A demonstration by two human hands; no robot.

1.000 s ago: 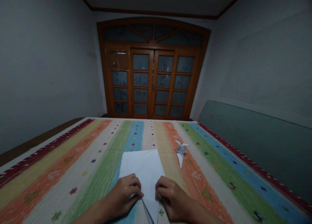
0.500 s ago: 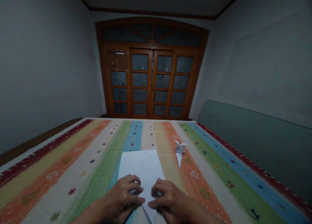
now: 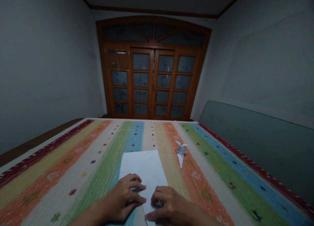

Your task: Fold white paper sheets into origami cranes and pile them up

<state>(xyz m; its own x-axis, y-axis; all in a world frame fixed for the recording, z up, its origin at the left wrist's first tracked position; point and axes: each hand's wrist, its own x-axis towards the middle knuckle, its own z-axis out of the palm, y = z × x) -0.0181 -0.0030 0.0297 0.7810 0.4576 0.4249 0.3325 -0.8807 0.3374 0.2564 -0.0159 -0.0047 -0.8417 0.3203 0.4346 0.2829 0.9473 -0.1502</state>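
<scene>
A white folded sheet of paper (image 3: 143, 165) lies on the striped cloth in front of me, its nearer part narrowed by a fold. My left hand (image 3: 126, 195) rests on its left edge with fingers bent and spread apart, fingertips touching the paper. On the near right side, my right hand (image 3: 169, 203) has curled fingers and its thumb pressed on the paper close to the bottom of the picture. That hand hides the paper's lower right edge. Beyond it to the right lies a small folded paper figure (image 3: 181, 150), white and grey with pointed ends.
A striped, multicoloured tablecloth (image 3: 98, 170) covers the table. A greenish panel (image 3: 257, 141) stands along the right side. Wooden doors with glass panes (image 3: 153, 82) are at the far wall.
My right hand has slid toward me along the paper, its thumb now lower. My left fingers have spread a little farther apart. The paper figure stays where it was.
</scene>
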